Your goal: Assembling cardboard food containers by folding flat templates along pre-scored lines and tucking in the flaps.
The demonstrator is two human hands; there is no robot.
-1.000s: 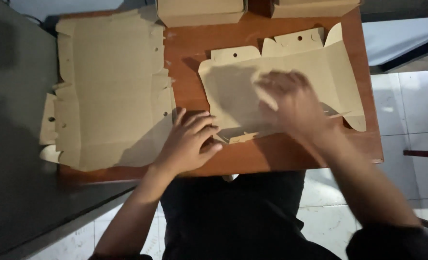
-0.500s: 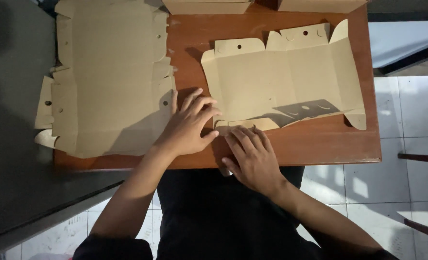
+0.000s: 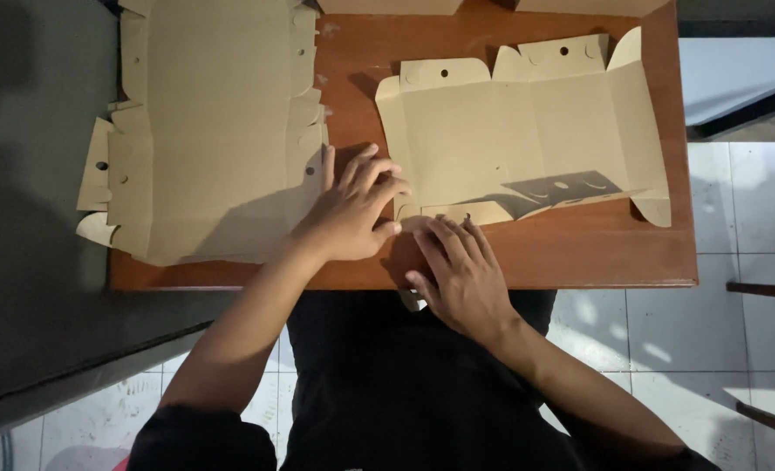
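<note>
- Brown wooden counter (image 3: 579, 253) carried two flat cardboard box blanks.
- Unfolded box blank (image 3: 527, 131) lay on the counter's right half, its near flap raised and casting a shadow.
- Left hand (image 3: 352, 214) rested flat with fingers spread, pressing the counter at that blank's near-left corner and holding nothing.
- Right hand (image 3: 461, 275) lay flat and spread just beside it, fingertips touching the blank's near edge.
- Stack of blanks (image 3: 213, 131) lay left of the unfolded blank.

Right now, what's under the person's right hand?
The right hand lies flat on the wooden table, fingertips reaching the unfolded box blank's near flap. What the palm covers cannot be seen.
</note>
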